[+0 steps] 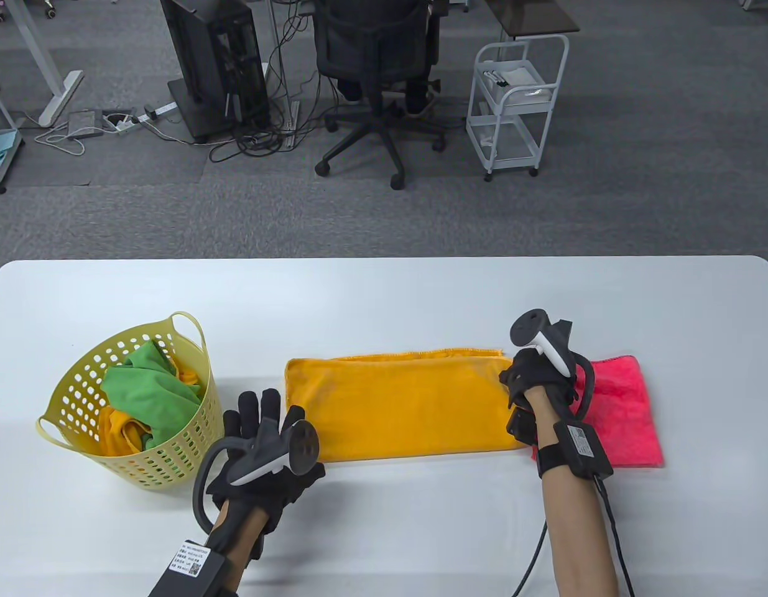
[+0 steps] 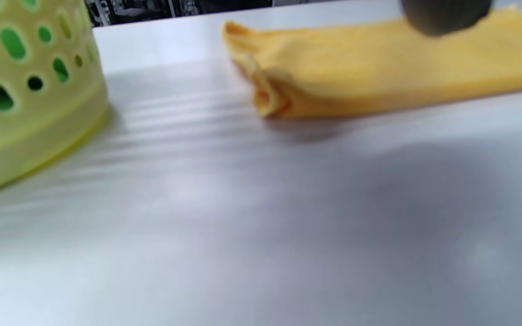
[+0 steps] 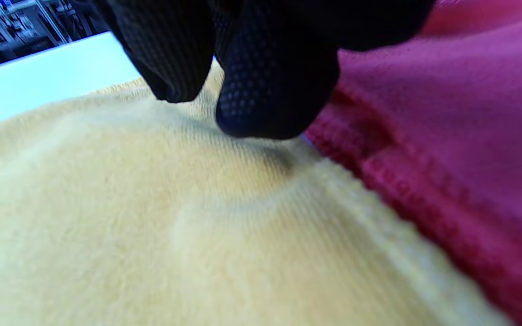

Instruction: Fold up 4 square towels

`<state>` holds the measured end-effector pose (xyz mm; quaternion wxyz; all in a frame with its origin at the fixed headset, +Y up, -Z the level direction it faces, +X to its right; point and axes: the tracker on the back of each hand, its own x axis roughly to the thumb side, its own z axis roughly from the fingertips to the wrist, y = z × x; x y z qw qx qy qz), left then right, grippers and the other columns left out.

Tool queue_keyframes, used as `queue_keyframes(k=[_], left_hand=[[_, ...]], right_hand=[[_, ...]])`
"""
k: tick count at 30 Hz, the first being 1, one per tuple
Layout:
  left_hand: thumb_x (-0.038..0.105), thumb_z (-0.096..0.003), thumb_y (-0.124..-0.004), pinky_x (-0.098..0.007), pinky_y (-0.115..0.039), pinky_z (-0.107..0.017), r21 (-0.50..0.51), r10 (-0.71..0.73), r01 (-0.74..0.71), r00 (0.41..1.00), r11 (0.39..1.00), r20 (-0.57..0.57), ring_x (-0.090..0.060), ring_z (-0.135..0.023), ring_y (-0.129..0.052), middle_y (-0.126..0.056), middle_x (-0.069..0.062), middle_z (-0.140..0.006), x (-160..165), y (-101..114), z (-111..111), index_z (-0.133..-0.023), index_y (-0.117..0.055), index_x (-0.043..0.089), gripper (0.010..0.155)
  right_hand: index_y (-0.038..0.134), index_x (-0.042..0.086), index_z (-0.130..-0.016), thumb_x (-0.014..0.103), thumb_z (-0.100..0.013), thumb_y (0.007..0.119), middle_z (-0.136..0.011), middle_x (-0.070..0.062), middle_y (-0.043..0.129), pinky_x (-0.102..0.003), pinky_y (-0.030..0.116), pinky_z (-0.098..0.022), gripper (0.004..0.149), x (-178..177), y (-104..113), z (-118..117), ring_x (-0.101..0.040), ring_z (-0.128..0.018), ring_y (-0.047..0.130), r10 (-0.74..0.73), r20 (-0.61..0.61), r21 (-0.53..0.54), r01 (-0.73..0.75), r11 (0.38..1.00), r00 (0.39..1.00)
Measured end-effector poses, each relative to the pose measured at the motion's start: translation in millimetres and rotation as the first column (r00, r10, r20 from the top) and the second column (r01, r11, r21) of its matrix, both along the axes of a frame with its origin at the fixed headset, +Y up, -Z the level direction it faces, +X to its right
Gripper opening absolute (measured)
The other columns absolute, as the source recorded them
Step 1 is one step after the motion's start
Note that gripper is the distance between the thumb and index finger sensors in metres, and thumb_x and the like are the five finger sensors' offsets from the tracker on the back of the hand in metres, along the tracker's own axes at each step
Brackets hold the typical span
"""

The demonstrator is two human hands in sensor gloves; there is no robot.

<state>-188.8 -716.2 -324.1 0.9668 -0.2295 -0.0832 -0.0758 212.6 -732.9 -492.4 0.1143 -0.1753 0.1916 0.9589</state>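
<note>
On the white table (image 1: pixel 384 298) in the table view, an orange towel (image 1: pixel 396 407) lies folded into a long strip between a yellow basket (image 1: pixel 79 398) of towels and a folded pink towel (image 1: pixel 626 413). Left hand (image 1: pixel 265 448) hovers, fingers straight, holding nothing. Right hand (image 1: pixel 536 379) is curled at the strip's right end. Left wrist view shows the strip's left end lying free. Right wrist view shows fingertips (image 3: pixel 270 90) touching the orange cloth beside the pink; whether they pinch it I cannot tell.
</note>
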Motion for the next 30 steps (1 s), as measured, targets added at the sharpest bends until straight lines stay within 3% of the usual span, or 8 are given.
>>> queue_keyframes(k=[9,15,19,21,24,27,29,30], left_hand=[[0.069,-0.0542,-0.052,-0.072,-0.002,-0.07,0.037,0.068,-0.069,0.997,0.997,0.036,-0.061,-0.098,0.013,0.009,-0.028,-0.116,-7.5,-9.9,1.1,-0.117,-0.009,0.017,0.093],[0.068,-0.0546,-0.053,-0.072,-0.003,-0.07,0.053,0.096,-0.099,0.994,0.994,0.051,-0.061,-0.099,0.01,0.004,-0.028,-0.117,-8.9,-10.7,0.9,-0.118,-0.011,0.016,0.092],[0.068,-0.0545,-0.054,-0.072,-0.004,-0.07,0.061,0.108,-0.111,0.993,0.992,0.048,-0.061,-0.099,0.009,0.004,-0.028,-0.117,-10.7,-11.2,0.0,-0.118,-0.012,0.016,0.092],[0.068,-0.0546,-0.054,-0.072,-0.004,-0.07,0.063,0.108,-0.111,0.993,0.992,0.045,-0.061,-0.099,0.009,0.004,-0.028,-0.117,-11.9,-11.4,0.1,-0.118,-0.012,0.016,0.092],[0.068,-0.0543,-0.053,-0.073,-0.003,-0.07,0.055,0.107,-0.109,0.993,0.992,0.042,-0.061,-0.099,0.01,0.004,-0.028,-0.116,-13.0,-11.9,0.5,-0.118,-0.011,0.016,0.092],[0.068,-0.0543,-0.053,-0.073,-0.004,-0.07,0.061,0.112,-0.114,0.993,0.992,0.043,-0.061,-0.099,0.01,0.004,-0.028,-0.116,-13.2,-11.3,0.9,-0.118,-0.012,0.016,0.092],[0.068,-0.0543,-0.053,-0.073,-0.004,-0.07,0.064,0.117,-0.12,0.992,0.991,0.045,-0.061,-0.099,0.009,0.004,-0.028,-0.117,-13.5,-11.7,0.5,-0.118,-0.012,0.016,0.092],[0.068,-0.0543,-0.053,-0.073,-0.004,-0.07,0.066,0.119,-0.122,0.992,0.99,0.047,-0.061,-0.099,0.009,0.004,-0.028,-0.117,-13.6,-11.5,0.4,-0.118,-0.012,0.016,0.092]], right_hand=[[0.065,0.005,-0.108,0.041,-0.054,0.093,-0.084,-0.015,0.091,-0.029,0.083,-0.031,0.07,-19.1,-8.8,-12.6,-0.016,-0.044,0.101,0.192,-0.021,-0.065,-0.193,0.979,0.981],[0.084,0.012,-0.091,0.035,-0.054,0.095,-0.073,-0.008,0.095,-0.03,0.084,-0.031,0.046,-28.5,-8.2,-15.1,-0.017,-0.043,0.102,0.208,0.005,-0.05,-0.207,0.977,0.978],[0.088,0.015,-0.089,0.035,-0.053,0.097,-0.084,-0.015,0.088,-0.033,0.082,-0.038,0.042,-36.2,-7.0,-14.7,-0.022,-0.054,0.099,0.266,0.023,-0.042,-0.264,0.963,0.964],[0.088,0.013,-0.088,0.033,-0.053,0.097,-0.106,-0.024,0.068,-0.046,0.076,-0.055,0.041,-41.1,-7.8,-14.3,-0.036,-0.081,0.087,0.28,-0.008,-0.024,-0.28,0.96,0.96],[0.082,0.012,-0.091,0.031,-0.056,0.093,-0.115,-0.027,0.058,-0.056,0.069,-0.065,0.041,-45.6,-6.9,-14.0,-0.045,-0.095,0.075,0.24,-0.052,-0.019,-0.241,0.97,0.969],[0.076,0.012,-0.093,0.03,-0.057,0.09,-0.113,-0.028,0.067,-0.057,0.071,-0.064,0.043,-50.7,-0.9,-10.0,-0.048,-0.093,0.08,0.215,-0.079,0.03,-0.213,0.977,0.973],[0.073,0.012,-0.094,0.03,-0.058,0.088,-0.107,-0.027,0.077,-0.051,0.079,-0.058,0.043,-51.3,1.9,-9.2,-0.042,-0.083,0.093,0.19,-0.099,0.049,-0.186,0.981,0.977],[0.071,0.012,-0.095,0.03,-0.059,0.087,-0.102,-0.027,0.081,-0.043,0.086,-0.048,0.044,-50.6,4.6,-8.2,-0.033,-0.07,0.103,0.144,-0.098,0.045,-0.14,0.989,0.985]])
